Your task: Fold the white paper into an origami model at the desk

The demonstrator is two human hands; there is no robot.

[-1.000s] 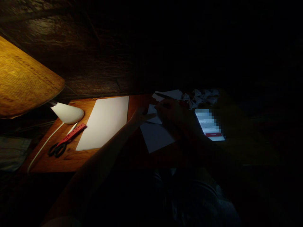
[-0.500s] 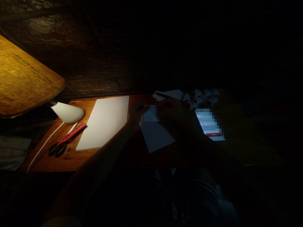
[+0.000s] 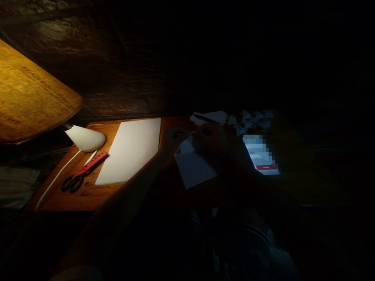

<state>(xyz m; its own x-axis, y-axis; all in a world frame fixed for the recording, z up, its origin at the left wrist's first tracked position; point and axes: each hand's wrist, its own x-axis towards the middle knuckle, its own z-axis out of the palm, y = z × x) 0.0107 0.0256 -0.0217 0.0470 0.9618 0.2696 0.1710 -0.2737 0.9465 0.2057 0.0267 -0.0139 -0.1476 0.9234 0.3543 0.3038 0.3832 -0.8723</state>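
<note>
Paper piece (image 3: 186, 146) pinched between left hand (image 3: 173, 139), right hand (image 3: 210, 140); white sheet (image 3: 195, 169) beneath.

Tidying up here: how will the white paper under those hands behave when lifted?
The white paper looks thin, so probably light and floppy. It likely creases easily, judging by the crumpled paper behind it. Lying flat on the wooden desk, it may slide if pushed.

On the wooden desk (image 3: 73, 199), scissors (image 3: 71, 183) and a ruler (image 3: 93, 163) just left of a large paper sheet (image 3: 129, 150), small paper sheets (image 3: 195, 169) between it and a phone (image 3: 260, 154) (crumpled paper (image 3: 252, 120) behind those)
</note>
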